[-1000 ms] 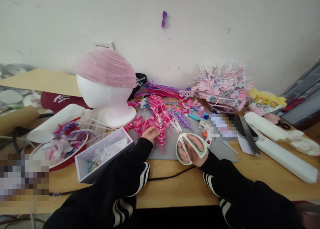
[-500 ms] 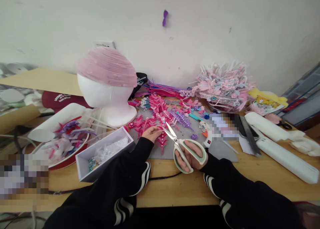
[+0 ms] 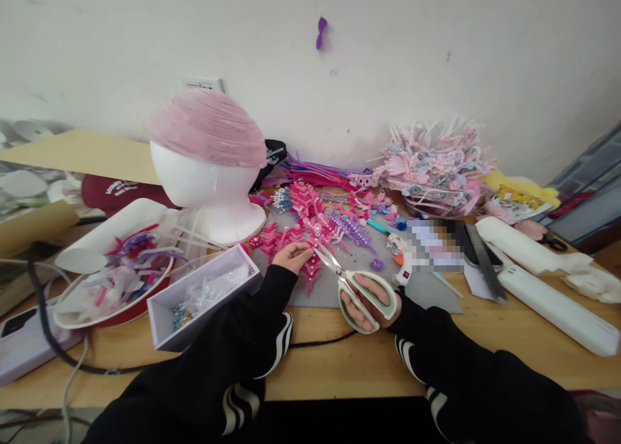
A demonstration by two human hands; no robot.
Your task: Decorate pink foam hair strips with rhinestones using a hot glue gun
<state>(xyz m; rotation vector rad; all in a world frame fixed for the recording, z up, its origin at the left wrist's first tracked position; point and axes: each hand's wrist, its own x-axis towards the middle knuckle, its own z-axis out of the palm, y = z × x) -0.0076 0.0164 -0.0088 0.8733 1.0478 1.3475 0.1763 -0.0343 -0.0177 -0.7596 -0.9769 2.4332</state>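
My right hand (image 3: 365, 299) grips a pair of scissors (image 3: 343, 277) with pale green and cream handles, the fingers through the loops. Their blades point up and left, a narrow gap between them, and the tips reach the fingertips of my left hand (image 3: 292, 257). Thumb and fingers of that left hand are pinched together; whatever small thing sits between them is too small to make out. Right beneath and beyond lie bright pink leaf-shaped craft pieces (image 3: 310, 277) with pearl beads. A purple piece (image 3: 353, 230) of similar shape lies to their right.
A white foam head (image 3: 194, 178) with a pink covering stands behind left. Nearer are a white box (image 3: 160, 324) with bagged beads and a bowl (image 3: 167, 277) of scraps. A glue gun (image 3: 403, 274), a metal ruler (image 3: 485, 263) and a pink bundle (image 3: 431, 162) are on the right.
The scissor blades have come closer together, and their tips have shifted slightly left toward my left fingertips. My left hand has moved a little to the left.
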